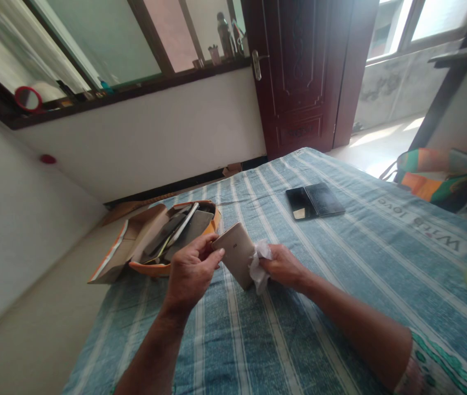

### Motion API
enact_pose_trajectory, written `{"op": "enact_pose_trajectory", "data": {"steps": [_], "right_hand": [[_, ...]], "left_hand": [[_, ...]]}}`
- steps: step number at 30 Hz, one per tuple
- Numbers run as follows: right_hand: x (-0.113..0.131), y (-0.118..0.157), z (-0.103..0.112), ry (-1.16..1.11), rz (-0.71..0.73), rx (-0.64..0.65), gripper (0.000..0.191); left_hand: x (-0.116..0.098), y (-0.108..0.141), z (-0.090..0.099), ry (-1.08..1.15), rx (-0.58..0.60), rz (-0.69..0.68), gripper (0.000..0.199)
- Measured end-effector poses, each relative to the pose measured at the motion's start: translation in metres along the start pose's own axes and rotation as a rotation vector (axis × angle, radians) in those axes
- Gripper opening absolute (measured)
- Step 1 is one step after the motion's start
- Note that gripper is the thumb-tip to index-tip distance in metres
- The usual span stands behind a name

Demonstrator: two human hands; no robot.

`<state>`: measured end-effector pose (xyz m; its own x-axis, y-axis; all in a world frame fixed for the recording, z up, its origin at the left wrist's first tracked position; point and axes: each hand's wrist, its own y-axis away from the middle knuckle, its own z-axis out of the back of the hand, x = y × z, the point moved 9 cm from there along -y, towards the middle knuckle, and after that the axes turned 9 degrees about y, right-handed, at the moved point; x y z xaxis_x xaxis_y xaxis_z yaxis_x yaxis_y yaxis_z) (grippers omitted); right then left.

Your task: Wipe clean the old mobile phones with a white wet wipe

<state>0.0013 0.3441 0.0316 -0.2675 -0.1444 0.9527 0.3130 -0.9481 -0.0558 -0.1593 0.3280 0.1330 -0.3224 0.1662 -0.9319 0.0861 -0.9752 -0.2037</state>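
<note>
One flat, beige, dark-marked device (235, 257) is gripped by the left hand (192, 270); white tissue (260, 274) by the right hand (286, 267).

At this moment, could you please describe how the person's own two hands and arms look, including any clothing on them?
The left hand and right hand are ungloved, and no watch or bracelet shows on either wrist. Both forearms are bare. Near the right elbow, a pale sleeve with a green pattern begins.
</note>
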Motion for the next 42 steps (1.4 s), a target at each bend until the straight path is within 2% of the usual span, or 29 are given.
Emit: {"op": "enact_pose_trajectory", "data": {"steps": [3,6,10,13,16,20,23,27,30,31,32,33,37,39,42], "right_hand": [[-0.002,-0.001,-0.004,-0.165,-0.012,0.084,0.006],[-0.001,-0.003,0.011,-0.099,0.016,0.097,0.005],[0.003,-0.007,0.042,0.142,0.046,0.196,0.006],[0.012,-0.011,0.057,0.421,0.091,0.292,0.005],[0.017,-0.017,0.057,0.667,0.118,0.381,0.006],[0.019,-0.026,0.048,0.820,0.130,0.431,0.007],[0.017,-0.031,0.047,0.860,0.116,0.395,0.008],[0.012,-0.025,0.054,0.904,0.093,0.251,0.011],[0.013,-0.005,0.057,0.977,0.090,0.054,0.018],[0.018,0.005,0.057,1.029,0.120,-0.057,0.019],[0.025,0.016,0.054,1.082,0.169,-0.148,0.020],[0.030,0.027,0.044,1.124,0.242,-0.187,0.021],[0.045,0.066,-0.016,1.192,0.592,-0.161,0.026],[0.045,0.076,-0.034,1.163,0.663,-0.179,0.029],[0.039,0.081,-0.046,1.154,0.691,-0.197,0.032]], "left_hand": [[0.002,0.001,-0.002,0.021,-0.013,0.014,0.039],[0.008,0.003,-0.007,0.037,0.010,0.046,0.038],[0.017,0.011,-0.026,-0.013,0.156,0.114,0.030],[0.020,0.014,-0.040,-0.108,0.271,0.109,0.042],[0.018,0.013,-0.049,-0.267,0.340,0.031,0.067],[0.025,0.023,-0.073,-0.424,0.553,-0.050,0.082],[0.034,0.030,-0.081,-0.515,0.577,-0.087,0.082],[0.044,0.037,-0.083,-0.588,0.548,-0.129,0.070],[0.044,0.040,-0.083,-0.578,0.522,-0.166,0.067],[0.044,0.040,-0.082,-0.573,0.507,-0.174,0.069],[0.044,0.040,-0.081,-0.566,0.494,-0.176,0.071],[0.045,0.041,-0.080,-0.557,0.485,-0.174,0.074],[0.051,0.044,-0.077,-0.516,0.459,-0.174,0.077],[0.054,0.046,-0.075,-0.509,0.455,-0.188,0.075],[0.058,0.046,-0.074,-0.516,0.451,-0.185,0.075]]}}
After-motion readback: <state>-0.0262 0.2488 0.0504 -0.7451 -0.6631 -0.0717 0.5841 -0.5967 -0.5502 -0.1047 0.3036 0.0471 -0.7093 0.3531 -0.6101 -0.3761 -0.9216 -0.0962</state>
